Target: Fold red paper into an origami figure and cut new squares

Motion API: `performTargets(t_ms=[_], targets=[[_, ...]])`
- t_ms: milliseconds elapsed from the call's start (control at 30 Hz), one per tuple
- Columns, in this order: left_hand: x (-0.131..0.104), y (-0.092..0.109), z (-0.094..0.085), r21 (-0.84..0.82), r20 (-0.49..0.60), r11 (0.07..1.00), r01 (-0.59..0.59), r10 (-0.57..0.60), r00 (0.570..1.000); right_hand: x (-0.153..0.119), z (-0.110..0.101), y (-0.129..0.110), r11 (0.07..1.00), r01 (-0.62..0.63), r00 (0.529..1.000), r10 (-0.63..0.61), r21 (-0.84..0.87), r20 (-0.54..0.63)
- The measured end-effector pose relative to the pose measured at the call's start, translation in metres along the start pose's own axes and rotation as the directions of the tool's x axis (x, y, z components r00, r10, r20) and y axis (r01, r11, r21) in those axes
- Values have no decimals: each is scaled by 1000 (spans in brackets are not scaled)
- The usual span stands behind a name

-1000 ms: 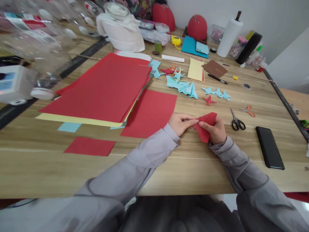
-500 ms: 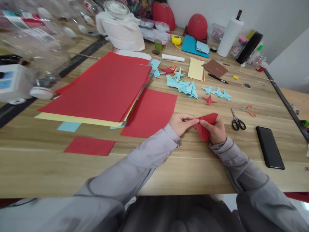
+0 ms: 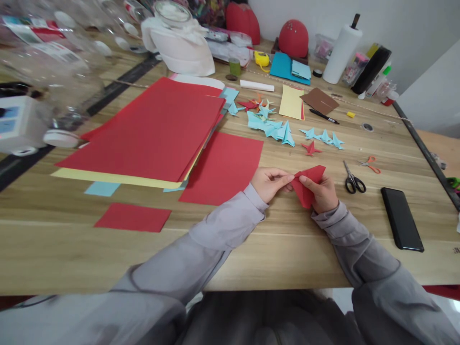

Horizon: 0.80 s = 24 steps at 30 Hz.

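A folded piece of red paper is held a little above the table between both hands. My left hand pinches its left tip between thumb and fingers. My right hand grips the right side, thumb pressed on the front and the other fingers mostly hidden behind. Just beyond the hands sits a red paper crane, and past it a row of light-blue paper cranes. More blue folded pieces lie to their left. A red sheet lies left of my left hand.
A stack of large red sheets and a small red rectangle lie on the left. To the right are black-handled scissors, small orange scissors and a black phone. Plastic bottles crowd the back left corner.
The right thumb has moved slightly right, away from the left fingertips, and the red paper has tilted a little. Both hands keep their hold; the other things stay in place.
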<state>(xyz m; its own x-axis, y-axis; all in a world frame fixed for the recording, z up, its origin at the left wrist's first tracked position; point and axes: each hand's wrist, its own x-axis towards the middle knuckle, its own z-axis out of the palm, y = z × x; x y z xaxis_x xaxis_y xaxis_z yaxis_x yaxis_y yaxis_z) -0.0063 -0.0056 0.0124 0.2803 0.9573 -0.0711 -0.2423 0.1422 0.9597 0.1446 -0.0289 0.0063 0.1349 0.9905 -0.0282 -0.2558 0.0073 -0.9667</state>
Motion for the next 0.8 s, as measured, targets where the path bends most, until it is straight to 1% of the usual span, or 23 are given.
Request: performTargets(t_ms=[100,233,367,467,567,667,800], targets=[[0,0,0,32,-4,999,-23,23,1000,0,1,-1,1000,0,1000,0,-15,0],[0,0,0,27,1,1000,-3,3,1000,1,2,-1,998,14,1000,-15,-53,-25],[2,-2,-1,-40,46,997,58,-56,997,2,1,0,998,-5,999,1,-67,-49],[2,-3,0,-80,44,994,79,-76,996,2,-1,1,998,-16,999,14,-63,-41],[1,-3,1,-25,20,998,50,-49,999,1,-1,1,996,3,1000,-5,-94,-20],[0,-4,2,36,1,999,18,-18,1000,0,-1,-1,992,21,1000,-18,-124,24],[0,-5,2,95,5,995,-24,24,1000,-1,1,-2,993,48,998,-42,-105,54]])
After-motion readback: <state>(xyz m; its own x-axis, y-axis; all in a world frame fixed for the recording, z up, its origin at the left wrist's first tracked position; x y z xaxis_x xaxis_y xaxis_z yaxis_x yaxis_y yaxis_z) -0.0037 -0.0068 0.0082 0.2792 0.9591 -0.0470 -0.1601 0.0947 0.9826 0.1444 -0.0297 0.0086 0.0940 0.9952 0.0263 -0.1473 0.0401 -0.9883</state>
